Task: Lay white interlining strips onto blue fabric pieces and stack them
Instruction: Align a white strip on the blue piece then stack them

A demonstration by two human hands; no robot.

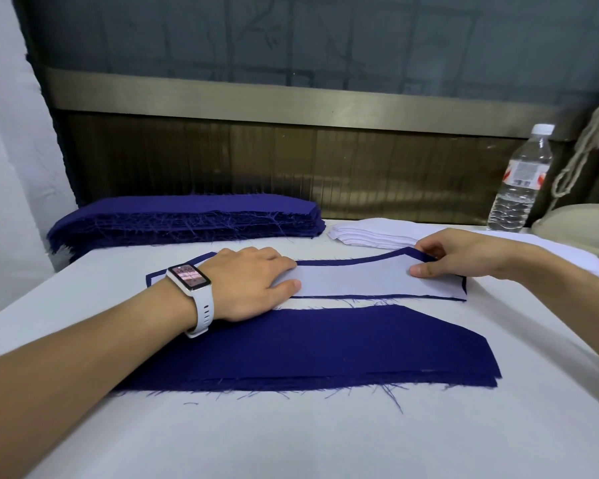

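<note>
A white interlining strip (353,280) lies on a blue fabric piece (346,262), whose edge shows as a thin blue border around it. My left hand (253,283) presses flat on the strip's left part, fingers straight. My right hand (464,252) pinches the strip's upper right corner between thumb and fingers. Nearer to me lies a thin stack of blue fabric pieces (325,347) with frayed edges, partly under my left forearm. A tall pile of blue pieces (187,219) sits at the back left. A pile of white interlining strips (374,233) sits at the back centre.
A plastic water bottle (523,181) stands at the back right beside a beige padded object (578,226) and a hanging cord (581,146). The white table covering (291,437) stretches toward me. A dark panel wall (291,160) closes the back edge.
</note>
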